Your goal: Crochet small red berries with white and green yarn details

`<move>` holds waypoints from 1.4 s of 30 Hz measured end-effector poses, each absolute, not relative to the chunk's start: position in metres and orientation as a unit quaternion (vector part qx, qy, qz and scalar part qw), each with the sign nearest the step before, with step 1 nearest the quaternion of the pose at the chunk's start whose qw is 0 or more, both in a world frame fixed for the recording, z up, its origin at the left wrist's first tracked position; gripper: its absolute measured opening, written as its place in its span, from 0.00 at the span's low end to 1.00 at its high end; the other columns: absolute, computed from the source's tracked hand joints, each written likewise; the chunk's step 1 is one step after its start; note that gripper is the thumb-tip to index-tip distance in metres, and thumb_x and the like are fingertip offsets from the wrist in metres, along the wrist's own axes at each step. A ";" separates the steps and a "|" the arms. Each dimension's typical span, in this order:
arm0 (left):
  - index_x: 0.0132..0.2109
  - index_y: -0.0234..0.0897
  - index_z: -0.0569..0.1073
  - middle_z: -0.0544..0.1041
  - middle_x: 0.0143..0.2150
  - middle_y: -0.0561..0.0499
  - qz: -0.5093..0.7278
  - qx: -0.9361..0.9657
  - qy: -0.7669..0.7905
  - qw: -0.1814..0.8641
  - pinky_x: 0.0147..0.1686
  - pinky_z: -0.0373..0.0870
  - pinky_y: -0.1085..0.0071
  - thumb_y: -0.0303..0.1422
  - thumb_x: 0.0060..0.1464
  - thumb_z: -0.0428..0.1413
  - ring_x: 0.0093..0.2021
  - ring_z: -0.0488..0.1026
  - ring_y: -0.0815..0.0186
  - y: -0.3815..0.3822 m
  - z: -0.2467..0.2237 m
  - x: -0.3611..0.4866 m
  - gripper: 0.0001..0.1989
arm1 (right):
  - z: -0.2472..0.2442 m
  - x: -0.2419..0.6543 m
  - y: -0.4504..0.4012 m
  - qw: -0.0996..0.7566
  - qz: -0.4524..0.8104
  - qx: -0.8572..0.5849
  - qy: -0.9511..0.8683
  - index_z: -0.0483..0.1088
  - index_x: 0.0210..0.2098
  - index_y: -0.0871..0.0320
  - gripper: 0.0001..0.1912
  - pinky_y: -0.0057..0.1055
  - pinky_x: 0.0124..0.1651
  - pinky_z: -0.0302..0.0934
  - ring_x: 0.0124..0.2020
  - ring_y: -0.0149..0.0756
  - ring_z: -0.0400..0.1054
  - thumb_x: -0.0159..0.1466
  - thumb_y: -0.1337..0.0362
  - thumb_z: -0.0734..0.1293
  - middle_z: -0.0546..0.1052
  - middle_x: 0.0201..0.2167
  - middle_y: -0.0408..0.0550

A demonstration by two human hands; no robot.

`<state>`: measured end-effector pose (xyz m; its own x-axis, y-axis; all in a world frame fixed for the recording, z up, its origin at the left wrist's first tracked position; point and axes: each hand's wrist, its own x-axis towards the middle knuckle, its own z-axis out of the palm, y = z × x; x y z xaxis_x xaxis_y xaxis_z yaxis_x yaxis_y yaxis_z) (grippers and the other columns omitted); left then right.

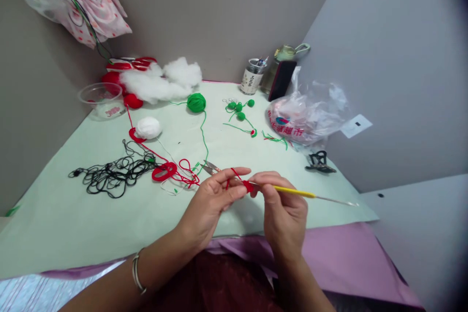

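Note:
Between my fingers is a small red crochet piece [248,186]. My left hand [215,197] pinches its left edge, with red yarn running over the raised index finger. My right hand [285,209] grips a crochet hook [298,191] by its yellow handle. One metal end of the hook points right, and the other reaches the red piece, its tip partly hidden by fingers. Just beyond my left hand lie scissors [210,167], their handles out of sight. Left of them, red yarn loops [185,175] lie beside a flat red crocheted ring [164,171].
A black cord tangle [117,175] and a white yarn ball [148,128] lie left. Farther back are white stuffing [157,83], a green yarn ball [196,102], small green balls [239,107] and a clear tub [106,107]. A plastic bag [303,117] and black clip [320,162] sit right.

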<state>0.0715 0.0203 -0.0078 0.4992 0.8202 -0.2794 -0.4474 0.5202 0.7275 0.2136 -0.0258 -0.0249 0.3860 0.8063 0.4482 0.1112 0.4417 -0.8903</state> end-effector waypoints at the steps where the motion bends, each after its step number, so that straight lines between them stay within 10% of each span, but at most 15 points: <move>1: 0.47 0.40 0.87 0.76 0.31 0.54 0.386 0.314 0.315 0.808 0.37 0.62 0.73 0.32 0.50 0.73 0.30 0.63 0.71 0.020 -0.007 0.072 0.16 | -0.025 0.213 -0.026 0.684 0.237 -0.473 -0.502 0.82 0.41 0.51 0.08 0.32 0.38 0.70 0.34 0.34 0.73 0.72 0.66 0.69 0.82 0.36 0.45; 16: 0.56 0.40 0.84 0.81 0.34 0.51 0.369 0.329 0.333 0.803 0.29 0.52 0.73 0.35 0.50 0.74 0.30 0.62 0.72 0.022 -0.012 0.070 0.24 | -0.030 0.213 -0.025 0.698 0.279 -0.445 -0.487 0.82 0.42 0.50 0.09 0.30 0.38 0.68 0.33 0.31 0.72 0.73 0.65 0.68 0.80 0.35 0.43; 27: 0.50 0.42 0.86 0.78 0.30 0.55 0.396 0.307 0.303 0.810 0.40 0.66 0.74 0.33 0.48 0.75 0.33 0.71 0.72 0.025 -0.011 0.069 0.20 | -0.023 0.216 -0.021 0.734 0.359 -0.404 -0.410 0.82 0.38 0.54 0.08 0.27 0.33 0.67 0.28 0.29 0.71 0.71 0.61 0.71 0.78 0.31 0.43; 36: 0.53 0.37 0.85 0.74 0.26 0.58 0.364 0.258 0.291 0.846 0.43 0.69 0.72 0.35 0.48 0.76 0.24 0.62 0.77 0.019 -0.015 0.073 0.25 | -0.041 0.210 -0.032 0.585 -0.041 -0.494 -0.642 0.81 0.52 0.47 0.18 0.33 0.43 0.72 0.44 0.37 0.77 0.69 0.74 0.70 0.82 0.45 0.48; 39: 0.50 0.36 0.86 0.66 0.21 0.63 0.353 0.216 0.289 0.863 0.46 0.70 0.72 0.34 0.47 0.76 0.21 0.53 0.79 0.025 -0.016 0.069 0.21 | -0.033 0.213 -0.031 0.649 0.062 -0.499 -0.571 0.81 0.47 0.50 0.13 0.32 0.39 0.71 0.36 0.34 0.75 0.72 0.72 0.67 0.80 0.36 0.45; 42: 0.51 0.40 0.86 0.74 0.26 0.58 0.412 0.255 0.314 0.816 0.44 0.68 0.74 0.32 0.47 0.76 0.29 0.67 0.74 0.025 -0.015 0.071 0.22 | -0.024 0.213 -0.028 0.696 0.202 -0.474 -0.500 0.80 0.41 0.52 0.11 0.32 0.33 0.67 0.29 0.32 0.71 0.74 0.68 0.65 0.77 0.30 0.43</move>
